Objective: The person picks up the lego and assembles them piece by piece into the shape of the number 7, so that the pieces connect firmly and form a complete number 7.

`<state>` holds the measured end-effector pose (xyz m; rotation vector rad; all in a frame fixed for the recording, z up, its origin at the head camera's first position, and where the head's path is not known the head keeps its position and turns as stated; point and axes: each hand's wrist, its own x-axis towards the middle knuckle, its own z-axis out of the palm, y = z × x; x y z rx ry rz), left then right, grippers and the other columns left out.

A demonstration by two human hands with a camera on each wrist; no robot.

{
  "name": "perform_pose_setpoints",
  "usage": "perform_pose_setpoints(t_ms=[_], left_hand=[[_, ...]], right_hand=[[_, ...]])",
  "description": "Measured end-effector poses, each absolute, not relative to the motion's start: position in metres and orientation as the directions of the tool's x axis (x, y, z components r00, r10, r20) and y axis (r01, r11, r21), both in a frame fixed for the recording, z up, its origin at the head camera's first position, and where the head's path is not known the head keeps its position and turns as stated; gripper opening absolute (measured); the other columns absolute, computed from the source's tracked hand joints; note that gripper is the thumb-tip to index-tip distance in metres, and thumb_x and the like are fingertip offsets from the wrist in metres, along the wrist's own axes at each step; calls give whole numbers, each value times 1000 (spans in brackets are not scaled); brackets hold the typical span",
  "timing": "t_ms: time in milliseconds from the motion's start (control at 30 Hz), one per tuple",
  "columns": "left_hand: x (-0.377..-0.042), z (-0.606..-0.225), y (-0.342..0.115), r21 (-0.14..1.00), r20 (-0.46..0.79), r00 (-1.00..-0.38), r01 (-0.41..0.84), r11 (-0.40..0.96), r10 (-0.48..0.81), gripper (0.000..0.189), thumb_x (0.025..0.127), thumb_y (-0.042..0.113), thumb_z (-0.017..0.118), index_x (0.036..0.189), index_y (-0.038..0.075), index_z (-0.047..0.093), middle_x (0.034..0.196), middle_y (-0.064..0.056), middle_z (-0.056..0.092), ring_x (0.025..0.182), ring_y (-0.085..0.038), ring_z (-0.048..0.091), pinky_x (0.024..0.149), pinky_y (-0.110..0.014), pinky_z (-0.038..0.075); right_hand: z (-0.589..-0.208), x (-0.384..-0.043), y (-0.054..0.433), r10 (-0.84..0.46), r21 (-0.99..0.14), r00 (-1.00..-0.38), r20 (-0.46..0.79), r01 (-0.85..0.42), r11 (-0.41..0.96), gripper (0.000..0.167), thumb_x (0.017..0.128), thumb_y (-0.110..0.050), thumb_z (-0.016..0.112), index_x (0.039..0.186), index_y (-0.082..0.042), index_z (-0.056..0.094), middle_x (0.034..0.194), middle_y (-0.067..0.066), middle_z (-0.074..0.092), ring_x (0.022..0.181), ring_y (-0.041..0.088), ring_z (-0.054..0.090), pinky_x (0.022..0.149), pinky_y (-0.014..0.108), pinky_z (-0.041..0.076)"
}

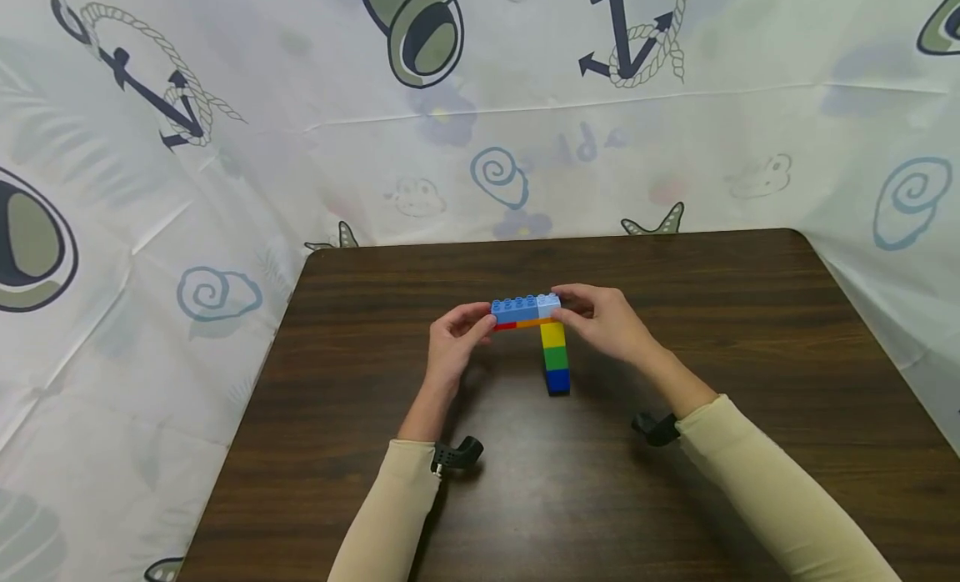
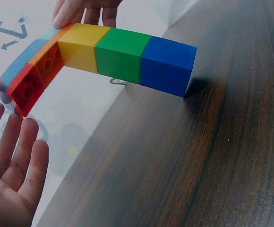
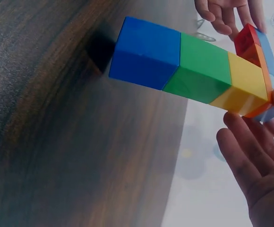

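Note:
A toy brick build has a column of a dark blue brick point(image 1: 557, 380), a green brick point(image 1: 556, 358) and a yellow brick point(image 1: 553, 334). Over it runs a row with an orange brick point(image 2: 46, 60) and a red brick point(image 2: 27, 90), the red one overhanging leftward. A long light blue brick point(image 1: 514, 309) and a pale blue brick point(image 1: 549, 304) lie on top. My left hand point(image 1: 450, 344) pinches the light blue brick's left end between thumb and fingers. At the other end, my right hand point(image 1: 611, 322) grips the pale blue brick. The column's foot meets the tabletop.
The dark wooden table point(image 1: 360, 449) has its far edge beyond the hands. A white printed cloth point(image 1: 585, 173) hangs behind and to the sides. Black straps point(image 1: 459, 454) sit at both wrists.

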<state>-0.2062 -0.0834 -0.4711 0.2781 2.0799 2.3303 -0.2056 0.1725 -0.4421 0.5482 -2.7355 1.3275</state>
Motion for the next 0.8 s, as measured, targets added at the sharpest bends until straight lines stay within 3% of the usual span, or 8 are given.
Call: perform_pose_setpoints(t_ms=[133,267,433,567,800], left_hand=[[-206,-468,-81,993,91,-991,82,-90,102,30,90,10,73,112,-9,68,103,-14,70,98,-56,54,83,-58,51],[-212,-478,-80,998,61,-993,58,-40,97,29,88,17,75,109,-3,72,103,-13,71,95,-46,62,83,-57,51],[-221,-501,-78,998,24,-997,28,51,78,24,87,25,77,105,9,77,103,-6,72,89,-27,69,75,-41,57],[-222,-502,-76,992,3,-998,11,126,65,19,88,22,76,103,11,78,98,-4,73,82,-24,67,68,-37,56],[-223,-508,-75,970,-24,-997,-6,244,72,19,89,18,74,105,7,76,85,-11,70,62,-29,58,54,-33,49]], right_hand=[[-445,-207,173,-249,-768,-957,153,-273,579,38,94,-25,68,128,-7,64,119,10,67,95,23,66,82,37,55],[-447,-209,174,-211,-784,-972,106,-212,584,38,94,-26,68,127,-7,65,120,10,67,96,24,65,82,37,55],[-455,-210,175,-186,-805,-981,51,-150,574,38,95,-24,67,127,-5,65,115,13,69,90,28,66,79,35,56],[-466,-212,174,-180,-792,-983,22,-127,597,38,96,-26,65,128,-5,65,111,13,70,82,26,64,72,31,56],[-478,-212,172,-230,-755,-972,-41,-121,644,43,99,-24,61,135,-1,58,114,15,68,78,22,58,64,29,51]])
